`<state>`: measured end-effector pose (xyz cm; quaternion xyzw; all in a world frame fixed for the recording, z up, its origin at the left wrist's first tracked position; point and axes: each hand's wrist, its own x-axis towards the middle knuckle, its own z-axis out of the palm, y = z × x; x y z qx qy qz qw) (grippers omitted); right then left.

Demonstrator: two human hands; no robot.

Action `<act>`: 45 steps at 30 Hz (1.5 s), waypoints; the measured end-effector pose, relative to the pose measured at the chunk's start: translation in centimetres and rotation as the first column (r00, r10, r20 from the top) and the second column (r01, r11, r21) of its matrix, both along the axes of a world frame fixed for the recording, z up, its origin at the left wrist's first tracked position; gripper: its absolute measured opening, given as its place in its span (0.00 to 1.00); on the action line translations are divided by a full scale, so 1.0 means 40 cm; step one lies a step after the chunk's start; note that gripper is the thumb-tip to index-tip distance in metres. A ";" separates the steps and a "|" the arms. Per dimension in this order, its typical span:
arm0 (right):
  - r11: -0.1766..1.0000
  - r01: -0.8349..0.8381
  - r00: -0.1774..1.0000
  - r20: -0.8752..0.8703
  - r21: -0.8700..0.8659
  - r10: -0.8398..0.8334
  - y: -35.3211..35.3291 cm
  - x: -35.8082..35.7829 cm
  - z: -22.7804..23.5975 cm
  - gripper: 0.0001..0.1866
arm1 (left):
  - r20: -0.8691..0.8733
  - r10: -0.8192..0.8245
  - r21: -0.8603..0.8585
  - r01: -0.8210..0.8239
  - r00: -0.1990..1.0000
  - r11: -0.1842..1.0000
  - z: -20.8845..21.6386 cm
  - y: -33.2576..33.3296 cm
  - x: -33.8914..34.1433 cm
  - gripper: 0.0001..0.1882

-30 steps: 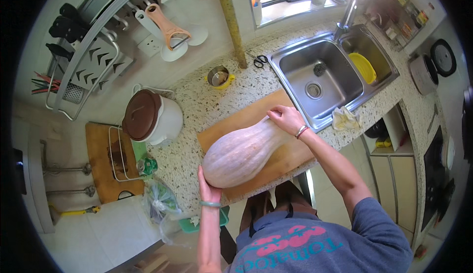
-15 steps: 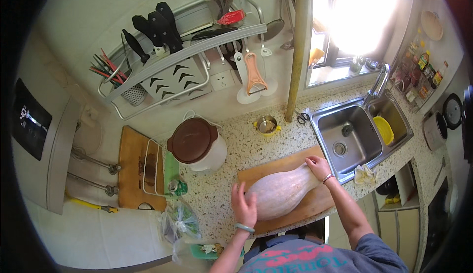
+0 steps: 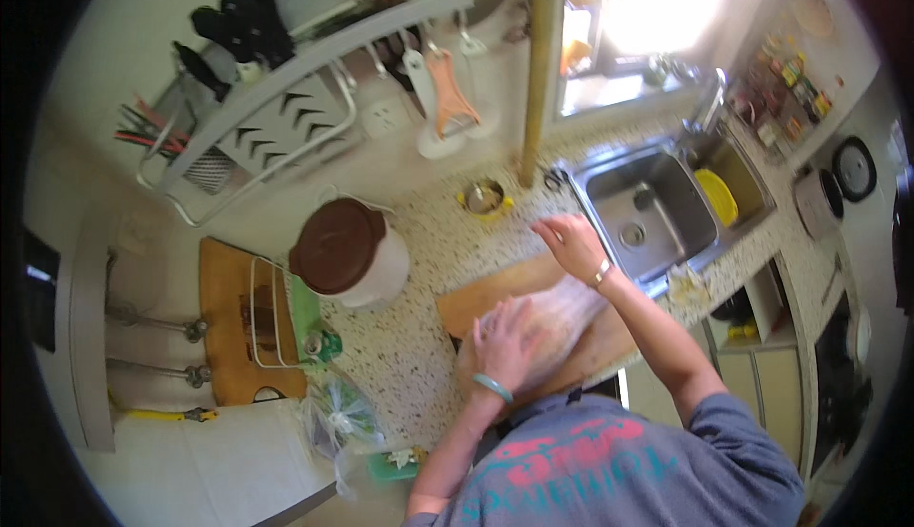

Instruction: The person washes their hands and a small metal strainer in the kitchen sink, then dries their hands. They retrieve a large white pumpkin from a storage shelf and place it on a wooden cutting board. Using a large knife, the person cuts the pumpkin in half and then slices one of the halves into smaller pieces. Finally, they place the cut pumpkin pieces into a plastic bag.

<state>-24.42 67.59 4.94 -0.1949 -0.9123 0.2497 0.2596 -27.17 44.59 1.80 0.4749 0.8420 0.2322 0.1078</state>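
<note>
A large pale squash (image 3: 564, 322) with a thick body and narrower neck lies on the wooden cutting board (image 3: 490, 289) near the counter's front edge. Spread across its wide left end is my left hand (image 3: 509, 337), open, with a pale green bangle at the wrist. Above the neck end, apart from the squash, my right hand (image 3: 573, 244) is raised beside the sink. Its fingers are loosely bent, pointing left, and nothing shows in them. Motion smears the picture somewhat.
To the right is a double steel sink (image 3: 647, 198) with a yellow basin (image 3: 716, 197). A brown-lidded white pot (image 3: 347, 251) and a small yellow-handled cup (image 3: 484, 199) stand behind the board. Knives (image 3: 252, 27) sit in a wall rack; plastic bags (image 3: 345, 413) lie at left.
My right hand has let go of the squash's neck and lifted up and left. My left hand has moved from beside the squash onto it. The whole view has shifted.
</note>
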 end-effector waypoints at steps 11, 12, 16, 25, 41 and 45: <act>0.884 -0.359 0.868 -0.455 -0.301 0.197 -0.159 -0.278 0.431 0.13 | 0.451 -0.031 0.785 -0.379 0.892 0.491 0.391 0.100 -0.327 0.26; 0.889 -0.380 0.849 -0.479 -0.255 0.226 -0.164 -0.341 0.474 0.13 | 0.401 -0.008 0.834 -0.362 0.916 0.416 0.445 0.105 -0.372 0.26; 0.977 -0.203 0.797 -0.570 0.059 0.200 -0.150 -0.554 0.640 0.16 | 0.330 0.081 0.894 -0.339 0.940 0.292 0.657 0.148 -0.527 0.26; 0.935 0.044 0.965 -0.256 0.351 0.051 -0.172 -0.663 0.783 0.16 | 0.002 0.498 0.787 -0.309 0.867 0.534 0.708 0.164 -0.788 0.21; 0.983 -0.121 0.637 -0.750 0.135 0.181 -0.204 -0.593 0.905 0.17 | -0.173 0.415 0.959 0.057 0.893 0.277 0.931 0.136 -0.637 0.28; 0.961 -0.208 0.503 -0.822 0.184 0.267 -0.187 -0.489 0.889 0.19 | -0.149 0.282 0.935 0.041 0.948 0.353 0.961 0.115 -0.545 0.27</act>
